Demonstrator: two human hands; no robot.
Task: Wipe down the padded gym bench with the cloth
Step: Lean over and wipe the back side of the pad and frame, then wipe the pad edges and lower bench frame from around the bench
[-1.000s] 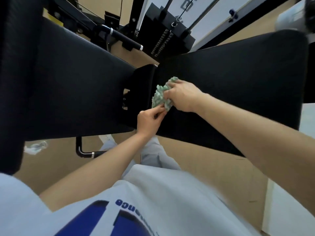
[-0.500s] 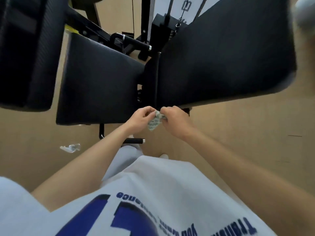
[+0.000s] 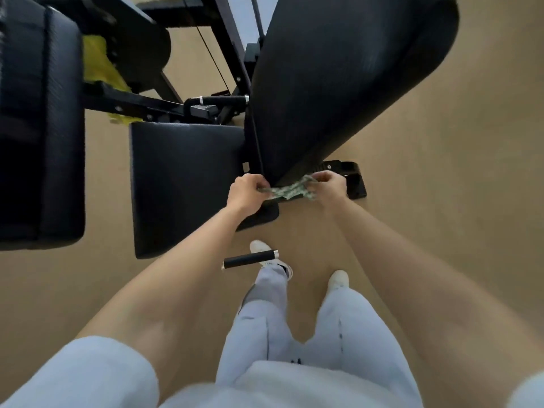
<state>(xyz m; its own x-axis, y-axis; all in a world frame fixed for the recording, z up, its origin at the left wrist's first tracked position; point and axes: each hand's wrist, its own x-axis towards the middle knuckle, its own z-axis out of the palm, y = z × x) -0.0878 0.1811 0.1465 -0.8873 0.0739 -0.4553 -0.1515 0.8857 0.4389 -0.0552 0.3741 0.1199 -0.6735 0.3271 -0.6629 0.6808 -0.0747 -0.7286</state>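
The padded bench [image 3: 338, 83] slants away at right, its seat pad [image 3: 182, 184] at left, and at its near corner your left hand [image 3: 247, 191] and right hand [image 3: 329, 187] each pinch an end of the cloth [image 3: 287, 191] stretched between them: spread it flat before pressing down.

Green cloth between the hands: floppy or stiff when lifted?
Likely floppy: the cloth sags and bunches between the left hand and the right hand. Probably light too, since a grip at each end carries it.
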